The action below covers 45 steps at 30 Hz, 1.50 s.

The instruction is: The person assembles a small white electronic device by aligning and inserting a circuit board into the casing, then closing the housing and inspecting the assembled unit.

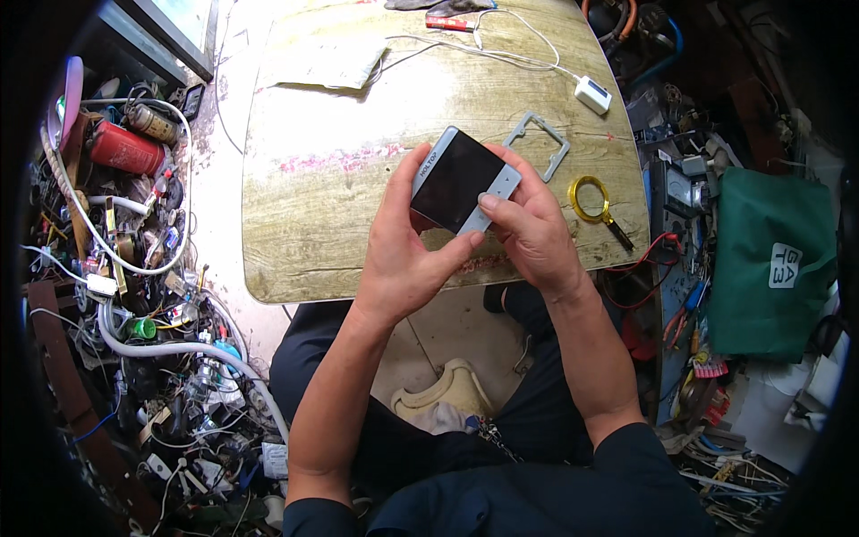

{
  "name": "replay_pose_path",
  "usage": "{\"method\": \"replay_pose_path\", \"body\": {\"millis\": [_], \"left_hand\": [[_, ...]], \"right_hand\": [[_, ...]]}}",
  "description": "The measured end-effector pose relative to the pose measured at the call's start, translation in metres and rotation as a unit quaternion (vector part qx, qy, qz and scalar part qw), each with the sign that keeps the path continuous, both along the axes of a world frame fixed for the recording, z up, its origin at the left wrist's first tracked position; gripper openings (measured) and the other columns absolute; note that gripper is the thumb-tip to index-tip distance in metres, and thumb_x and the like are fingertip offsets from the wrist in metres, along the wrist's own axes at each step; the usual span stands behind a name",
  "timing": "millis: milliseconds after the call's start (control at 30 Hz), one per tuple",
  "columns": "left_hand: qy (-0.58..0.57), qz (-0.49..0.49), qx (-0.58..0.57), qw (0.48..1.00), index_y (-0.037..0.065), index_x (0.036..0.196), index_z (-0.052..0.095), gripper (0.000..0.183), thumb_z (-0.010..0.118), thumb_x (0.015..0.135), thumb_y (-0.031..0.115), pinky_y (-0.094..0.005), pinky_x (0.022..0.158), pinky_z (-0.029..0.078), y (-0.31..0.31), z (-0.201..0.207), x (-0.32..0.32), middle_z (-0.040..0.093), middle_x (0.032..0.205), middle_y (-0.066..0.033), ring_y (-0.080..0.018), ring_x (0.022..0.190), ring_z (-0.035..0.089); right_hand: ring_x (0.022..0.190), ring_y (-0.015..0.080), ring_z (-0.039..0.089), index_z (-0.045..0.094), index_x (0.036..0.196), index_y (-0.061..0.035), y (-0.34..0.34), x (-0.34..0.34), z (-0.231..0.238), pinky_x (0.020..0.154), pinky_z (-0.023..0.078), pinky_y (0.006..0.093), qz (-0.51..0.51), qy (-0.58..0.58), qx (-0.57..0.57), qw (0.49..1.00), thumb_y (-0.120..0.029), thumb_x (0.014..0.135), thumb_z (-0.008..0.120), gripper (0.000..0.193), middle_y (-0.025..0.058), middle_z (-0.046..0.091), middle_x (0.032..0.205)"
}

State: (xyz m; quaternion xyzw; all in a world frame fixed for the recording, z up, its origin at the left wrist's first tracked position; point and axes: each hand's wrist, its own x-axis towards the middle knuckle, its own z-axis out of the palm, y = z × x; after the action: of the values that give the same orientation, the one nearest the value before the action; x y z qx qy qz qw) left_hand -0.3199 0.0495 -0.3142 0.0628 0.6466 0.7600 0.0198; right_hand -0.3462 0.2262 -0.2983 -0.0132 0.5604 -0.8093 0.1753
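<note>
Both my hands hold a small grey control panel (458, 182) with a dark screen, tilted above the near part of the wooden table. My left hand (398, 246) wraps its left side, thumb along the lower edge. On the right side, my right hand (534, 224) grips it, with the thumb pressed on the button strip. Just behind my right hand lies a grey rectangular frame (559, 159). A magnifying glass (589, 199) with a yellow rim and black handle rests to the right. The panel's back is hidden.
On the wooden table (322, 215) lie a white packet (335, 64), a white cabled device (592, 95) and a red box (450, 24). Tangled cables and parts crowd the left floor, with a red cylinder (127, 148). At right hangs a green bag (761, 259) beside tools.
</note>
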Motion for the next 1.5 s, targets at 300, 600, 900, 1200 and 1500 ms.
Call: {"method": "replay_pose_path", "body": {"millis": [300, 600, 900, 1200, 1500], "left_hand": [[-0.008, 0.006, 0.001, 1.0, 0.002, 0.159, 0.024, 0.1, 0.085, 0.08, -0.002, -0.0386, 0.112, 0.048, 0.0, 0.001, -0.003, 0.051, 0.145, -0.0144, -0.0223, 0.131, 0.056], [-0.002, 0.008, 0.027, 1.0, 0.002, 0.158, 0.025, 0.096, 0.081, 0.081, -0.007, -0.0373, 0.11, 0.05, 0.003, 0.0, -0.004, 0.051, 0.145, -0.0148, -0.0225, 0.131, 0.057], [-0.019, 0.009, 0.038, 0.999, 0.003, 0.16, 0.022, 0.098, 0.08, 0.082, -0.008, -0.0388, 0.111, 0.049, 0.003, -0.001, -0.003, 0.048, 0.147, -0.0154, -0.023, 0.133, 0.055], [-0.143, -0.024, 0.235, 0.961, 0.003, 0.159, 0.024, 0.068, 0.059, 0.105, 0.025, -0.0397, 0.107, 0.05, 0.004, 0.003, -0.005, 0.053, 0.142, -0.0151, -0.0248, 0.129, 0.057], [-0.269, -0.041, 0.534, 0.8, 0.004, 0.141, 0.051, 0.067, 0.023, 0.11, 0.057, -0.0492, 0.106, 0.05, 0.005, -0.014, 0.0, 0.063, 0.13, -0.0144, -0.0296, 0.121, 0.063]], "right_hand": [[0.129, 0.0207, 0.057, 0.027, 0.159, 0.0001, 0.0, 0.001, -0.002, 0.111, 0.045, 0.0362, 0.004, 0.011, 0.024, 1.0, 0.0, 0.097, 0.054, 0.068, 0.0156, 0.054, 0.144], [0.127, 0.0207, 0.057, 0.019, 0.162, 0.0002, -0.003, 0.004, 0.002, 0.11, 0.044, 0.0354, -0.013, 0.027, 0.007, 1.0, 0.003, 0.093, 0.054, 0.077, 0.0182, 0.056, 0.14], [0.12, 0.0182, 0.06, 0.019, 0.162, -0.0005, -0.008, 0.009, 0.003, 0.104, 0.048, 0.0332, -0.026, 0.047, 0.014, 0.998, 0.006, 0.092, 0.06, 0.081, 0.0165, 0.059, 0.134], [0.124, 0.0245, 0.062, 0.025, 0.16, -0.0018, -0.016, 0.013, -0.001, 0.104, 0.05, 0.035, -0.103, 0.169, 0.11, 0.974, 0.009, 0.087, 0.061, 0.083, 0.0206, 0.06, 0.14], [0.115, 0.0431, 0.066, 0.058, 0.135, 0.0024, -0.021, 0.005, -0.002, 0.101, 0.053, 0.0486, -0.042, 0.539, 0.328, 0.775, 0.009, 0.066, 0.065, 0.069, 0.0244, 0.065, 0.128]]}}
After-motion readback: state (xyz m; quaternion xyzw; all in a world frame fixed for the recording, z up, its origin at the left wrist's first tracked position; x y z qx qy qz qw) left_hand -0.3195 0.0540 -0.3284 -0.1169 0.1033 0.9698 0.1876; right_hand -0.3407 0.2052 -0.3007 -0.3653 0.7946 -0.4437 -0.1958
